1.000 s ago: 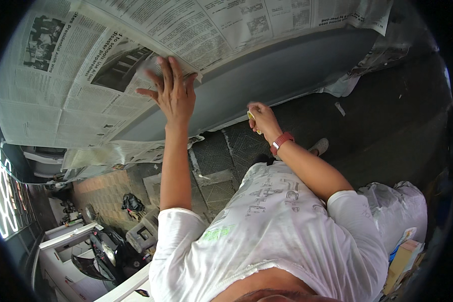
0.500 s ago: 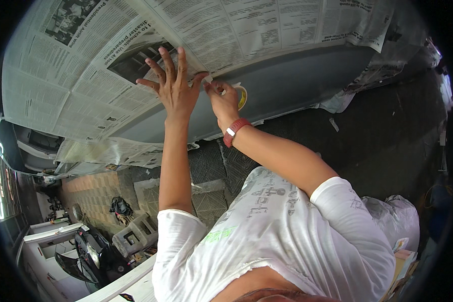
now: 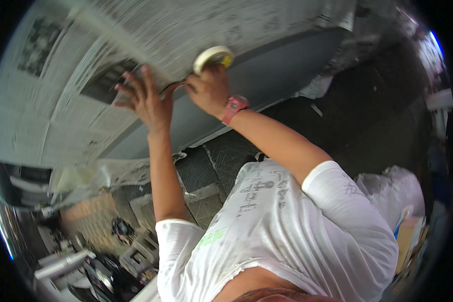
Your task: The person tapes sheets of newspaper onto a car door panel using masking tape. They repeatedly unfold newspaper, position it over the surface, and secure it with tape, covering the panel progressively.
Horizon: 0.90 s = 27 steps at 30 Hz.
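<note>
while the view blurs with head motion, a person in a white t-shirt reaches up to a grey panel (image 3: 267, 65) covered with sheets of newspaper (image 3: 50, 90). the left hand (image 3: 146, 100) lies flat with fingers spread, pressing the lower edge of the paper against the panel. the right hand (image 3: 209, 88), wearing a red wristwatch (image 3: 234, 106), is just beside it, closed around a roll of masking tape (image 3: 212, 55) held at the paper's edge; the roll stands above the knuckles, against the newspaper. the two hands are nearly touching. whether a strip of tape is already stuck down cannot be told through the blur.

judging from this, the step in hand is taping the paper's edge to the panel. doing it well likely means keeping the left palm firm so the sheet does not slide, laying tape half on paper and half on the grey surface, and rubbing it flat without creases.
</note>
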{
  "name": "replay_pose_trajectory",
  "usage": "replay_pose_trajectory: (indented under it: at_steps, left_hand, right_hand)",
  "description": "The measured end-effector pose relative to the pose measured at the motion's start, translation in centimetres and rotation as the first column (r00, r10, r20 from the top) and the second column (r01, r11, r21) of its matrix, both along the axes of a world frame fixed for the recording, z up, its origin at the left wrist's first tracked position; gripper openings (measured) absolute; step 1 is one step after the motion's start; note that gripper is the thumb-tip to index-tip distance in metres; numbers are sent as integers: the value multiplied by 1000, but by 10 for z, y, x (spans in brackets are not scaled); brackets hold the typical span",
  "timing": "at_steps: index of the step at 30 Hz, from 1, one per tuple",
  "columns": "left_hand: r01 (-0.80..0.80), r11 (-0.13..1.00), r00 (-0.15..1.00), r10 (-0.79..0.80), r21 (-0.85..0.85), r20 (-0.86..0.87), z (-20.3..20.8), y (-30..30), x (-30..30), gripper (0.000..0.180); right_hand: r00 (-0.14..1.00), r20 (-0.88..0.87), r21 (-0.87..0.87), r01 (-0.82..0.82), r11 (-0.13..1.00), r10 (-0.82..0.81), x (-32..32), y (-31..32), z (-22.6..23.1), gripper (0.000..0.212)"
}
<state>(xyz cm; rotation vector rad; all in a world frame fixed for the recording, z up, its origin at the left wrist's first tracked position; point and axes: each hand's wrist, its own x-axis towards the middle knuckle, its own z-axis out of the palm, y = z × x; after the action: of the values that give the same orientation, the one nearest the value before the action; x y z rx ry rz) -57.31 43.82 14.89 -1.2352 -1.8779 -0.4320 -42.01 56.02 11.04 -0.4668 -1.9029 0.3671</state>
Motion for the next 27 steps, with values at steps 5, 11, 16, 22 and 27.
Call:
replay_pose_trajectory:
  at_steps: [5, 11, 16, 22, 27]
  left_hand:
    - [-69, 997, 997, 68, -24, -40, -10, -6, -9, 119]
    - [-118, 992, 992, 116, 44, 58, -8, 6, 16, 129]
    - [-235, 972, 963, 228, 28, 143, -12, 14, 34, 135]
    - [-348, 934, 915, 318, 84, 250, -35, 55, 80, 131]
    - [-56, 998, 987, 55, 2, 152, -66, 127, 169, 110]
  right_hand:
    - [1000, -20, -61, -19, 998, 18, -2, 1, 12, 20]
    - [996, -38, -64, -86, 994, 83, 55, 33, -11, 26]
    - [979, 188, -371, 0, 928, 75, 193, 58, -96, 39]
    - [883, 428, -532, 418, 736, -192, 396, 68, -201, 46]
    - [716, 647, -638, 697, 327, -263, 524, 51, -227, 48]
